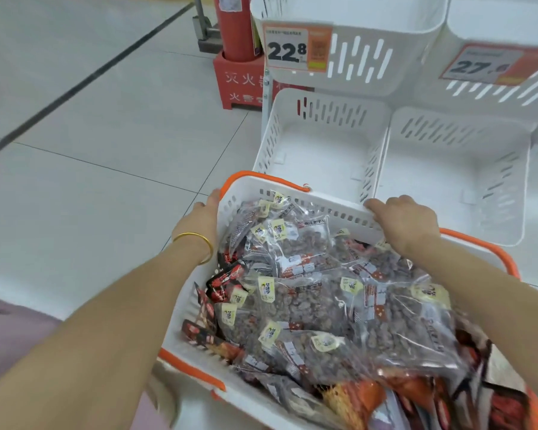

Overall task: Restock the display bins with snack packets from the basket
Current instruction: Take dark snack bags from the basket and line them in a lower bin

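Plastic basket (249,187), judged heavy with slippery soft snack packets (323,299), is gripped at its far rim by the right hand (401,221), fingers curled; left hand (207,209) fingers are hidden.

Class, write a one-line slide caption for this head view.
Left hand and right hand hold the basket of packets before empty bins.

Bright, even, diffuse light; shadows faint and soft; white glints on the clear snack packets (308,305); white bins (317,156) near washed out; right price tag (482,65) blurred; wide-angle bending at edges; lower right corner smeared.
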Demonstrator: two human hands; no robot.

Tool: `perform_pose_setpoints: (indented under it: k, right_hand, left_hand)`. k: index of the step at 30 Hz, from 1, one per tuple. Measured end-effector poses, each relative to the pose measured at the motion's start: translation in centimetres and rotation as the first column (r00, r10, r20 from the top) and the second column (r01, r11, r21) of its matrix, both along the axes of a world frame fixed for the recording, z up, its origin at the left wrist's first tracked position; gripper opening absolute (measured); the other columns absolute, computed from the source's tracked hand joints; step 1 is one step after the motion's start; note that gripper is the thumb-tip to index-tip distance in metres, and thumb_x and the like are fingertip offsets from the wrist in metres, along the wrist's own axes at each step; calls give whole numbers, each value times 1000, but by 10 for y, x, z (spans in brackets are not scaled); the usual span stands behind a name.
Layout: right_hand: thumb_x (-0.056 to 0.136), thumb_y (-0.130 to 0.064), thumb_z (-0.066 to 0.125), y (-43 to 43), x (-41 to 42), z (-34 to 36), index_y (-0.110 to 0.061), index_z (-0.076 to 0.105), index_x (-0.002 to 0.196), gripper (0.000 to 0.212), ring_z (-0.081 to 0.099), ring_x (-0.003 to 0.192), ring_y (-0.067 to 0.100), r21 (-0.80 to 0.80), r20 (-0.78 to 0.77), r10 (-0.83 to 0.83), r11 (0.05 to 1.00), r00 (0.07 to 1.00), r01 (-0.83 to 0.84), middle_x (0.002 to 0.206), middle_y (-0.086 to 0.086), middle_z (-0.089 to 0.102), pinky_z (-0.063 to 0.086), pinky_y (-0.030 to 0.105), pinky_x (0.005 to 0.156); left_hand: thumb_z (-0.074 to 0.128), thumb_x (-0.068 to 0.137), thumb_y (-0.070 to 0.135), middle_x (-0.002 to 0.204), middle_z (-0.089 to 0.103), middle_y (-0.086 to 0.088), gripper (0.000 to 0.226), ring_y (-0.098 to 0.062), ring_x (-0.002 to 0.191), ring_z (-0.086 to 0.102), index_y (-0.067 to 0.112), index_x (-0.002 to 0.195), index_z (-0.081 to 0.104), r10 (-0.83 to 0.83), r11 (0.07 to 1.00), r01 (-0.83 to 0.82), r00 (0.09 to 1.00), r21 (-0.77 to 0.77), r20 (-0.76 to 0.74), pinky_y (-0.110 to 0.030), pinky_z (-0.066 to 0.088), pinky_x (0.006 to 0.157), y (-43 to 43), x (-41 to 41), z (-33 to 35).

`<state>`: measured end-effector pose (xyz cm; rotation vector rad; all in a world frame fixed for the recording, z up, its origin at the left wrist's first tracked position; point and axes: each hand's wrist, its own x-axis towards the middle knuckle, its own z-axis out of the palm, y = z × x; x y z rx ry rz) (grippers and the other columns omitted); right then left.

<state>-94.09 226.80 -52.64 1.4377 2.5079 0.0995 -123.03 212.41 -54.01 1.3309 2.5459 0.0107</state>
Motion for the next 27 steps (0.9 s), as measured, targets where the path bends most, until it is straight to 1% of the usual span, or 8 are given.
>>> perform_pose_setpoints:
  k: [3,6,10,15,19,23,25,27]
  right_hand:
    - [82,6,51,-2,-31,6,-36,1,148,93,48,103,25,-45,31,79,996,996,-78,98,5,53,39,32,60]
    - [83,5,50,-4,-65,6,-40,-11,147,99,44,88,23,-38,22,132,991,991,-132,85,3,47,39,32,58]
    - [86,1,46,-4,-116,7,-39,-2,148,88,45,87,26,-59,-37,144,987,989,-146,82,5,45,37,33,62]
    - [84,0,44,-1,-171,3,-33,24,143,70,48,86,29,-110,-89,149,981,985,-158,97,7,60,33,30,56]
    - [88,-6,44,-8,-192,1,-32,21,145,67,50,78,28,-105,-69,187,976,980,-193,97,8,60,33,28,54]
    - [96,-8,38,-12,-176,-5,-36,3,149,69,49,67,26,-51,-125,290,953,949,-298,78,6,53,32,28,50]
    - [100,-13,36,-11,-155,-9,-36,4,149,63,50,74,28,-85,-194,338,929,921,-359,97,9,55,35,31,54]
    - [97,-6,38,-14,-133,-19,-34,4,150,69,54,81,32,-98,-250,374,908,893,-408,121,11,49,41,34,57]
  left_hand:
    - [41,80,-14,130,42,-17,87,-40,100,56,30,147,7,-2,1000,2,1000,17,-30,-46,47,82,9,-35,-1]
    - [39,83,-13,132,41,-19,81,-39,110,50,28,146,11,-22,999,25,998,37,-60,-50,46,89,15,-75,1]
    - [42,96,12,143,34,-16,52,-38,127,33,16,145,25,75,989,-63,993,130,-89,-49,34,102,4,-107,20]
    - [44,95,18,149,22,-23,52,-40,135,23,7,143,28,250,938,-218,964,269,-94,-45,20,110,-60,-88,25]
    - [43,95,22,145,21,-30,54,-43,134,22,0,142,26,538,775,-511,842,370,35,-46,20,110,-118,-55,5]
    - [41,96,31,149,13,-30,66,-41,138,15,-1,147,13,661,595,-702,705,391,258,-45,15,115,-140,-21,-16]
    - [41,96,34,154,5,-23,68,-35,142,8,5,149,8,646,525,-741,667,418,370,-42,12,117,-140,-13,-17]
    - [41,96,35,155,4,-20,69,-33,143,5,8,150,6,626,507,-736,672,448,396,-42,11,117,-140,-10,-17]
